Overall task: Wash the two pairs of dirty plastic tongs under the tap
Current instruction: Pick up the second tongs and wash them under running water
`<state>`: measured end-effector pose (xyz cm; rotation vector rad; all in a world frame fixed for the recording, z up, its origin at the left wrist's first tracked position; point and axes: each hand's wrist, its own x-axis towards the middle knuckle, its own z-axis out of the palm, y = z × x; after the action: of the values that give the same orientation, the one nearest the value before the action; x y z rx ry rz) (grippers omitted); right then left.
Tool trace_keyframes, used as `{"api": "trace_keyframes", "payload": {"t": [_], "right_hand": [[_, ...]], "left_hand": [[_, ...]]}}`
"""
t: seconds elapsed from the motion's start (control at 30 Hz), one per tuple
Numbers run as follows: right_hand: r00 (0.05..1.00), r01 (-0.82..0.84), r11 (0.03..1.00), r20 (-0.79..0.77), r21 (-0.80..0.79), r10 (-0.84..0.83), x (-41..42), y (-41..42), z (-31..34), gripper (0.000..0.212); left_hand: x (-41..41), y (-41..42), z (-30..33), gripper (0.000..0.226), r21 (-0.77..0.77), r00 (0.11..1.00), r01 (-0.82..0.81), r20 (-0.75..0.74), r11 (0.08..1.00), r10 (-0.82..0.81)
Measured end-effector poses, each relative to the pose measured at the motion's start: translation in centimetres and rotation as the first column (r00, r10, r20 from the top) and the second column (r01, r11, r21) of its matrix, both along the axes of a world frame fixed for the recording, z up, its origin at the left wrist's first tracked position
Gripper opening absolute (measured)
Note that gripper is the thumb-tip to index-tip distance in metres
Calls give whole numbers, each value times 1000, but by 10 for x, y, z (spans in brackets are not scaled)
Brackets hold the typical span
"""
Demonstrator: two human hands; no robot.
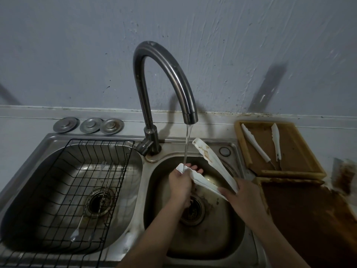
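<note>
A pair of white plastic tongs (214, 163) with brown stains is held over the right sink basin (218, 240). My left hand (180, 182) grips the tip of its lower arm, right under the running water from the tap (190, 113). My right hand (241, 194) holds the tongs at the hinge end. The upper arm sticks up beside the stream, its stained inside showing. A second pair of white tongs (256, 144) lies spread open on a brown tray (305, 151) to the right of the sink.
The left basin holds a black wire rack (63, 190) with two long forks (100, 182) in it. Three metal drain covers (89, 125) sit on the ledge behind. A dirty brown board (309, 219) lies at the right, below the tray.
</note>
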<state>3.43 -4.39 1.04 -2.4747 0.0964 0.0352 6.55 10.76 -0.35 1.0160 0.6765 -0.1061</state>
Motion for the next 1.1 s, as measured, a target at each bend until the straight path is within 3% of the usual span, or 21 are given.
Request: {"api": "trace_keyframes", "payload": {"t": [0.1,0.17,0.23,0.33,0.47,0.57,0.63,0.7,0.77,0.83,0.87,1.0,1.1], "right_hand": [[1000,6,999,0,42,-6,1,-2,0,25],[1000,7,999,-11,50,-7,1,-2,0,25],[1000,7,997,-22,72,-6,1,0,-3,25],[1000,-1,998,-28,66,3,6,7,-4,22],[1000,-2,994,-31,105,5,11,17,-7,19],[999,28,989,-39,145,-22,12,23,-14,21],[1000,12,991,-24,133,-8,13,28,-15,21],[999,-38,996,-12,83,39,15,32,-14,20],[996,-83,995,-24,56,84,15,33,-13,23],[992,-108,993,-60,56,112,14,32,-13,32],[989,-120,992,-81,45,124,13,31,-13,35],[981,-165,986,-100,2,164,9,31,-11,40],[976,-205,979,-73,-13,203,4,32,-12,41]], "left_hand": [[6,13,0,48,158,997,74,-8,985,-74],[9,15,-1,57,139,994,100,-60,985,-92],[11,13,0,48,21,997,36,-63,999,-35],[9,10,2,16,-120,997,-76,-43,990,71],[8,-1,9,38,-147,989,-151,-13,978,150],[6,-5,9,46,-76,998,-53,-19,996,52],[1,-4,7,35,44,980,182,-88,982,-178],[-7,-4,7,18,208,910,403,-200,891,-364],[-11,-1,2,18,369,925,363,-254,856,-282],[-9,9,-8,39,472,978,177,-185,863,-99],[-7,15,-11,45,431,988,127,-136,893,-75],[-8,20,-12,36,131,996,95,-17,987,-93],[-14,21,-9,23,119,997,78,-21,990,-76]]}}
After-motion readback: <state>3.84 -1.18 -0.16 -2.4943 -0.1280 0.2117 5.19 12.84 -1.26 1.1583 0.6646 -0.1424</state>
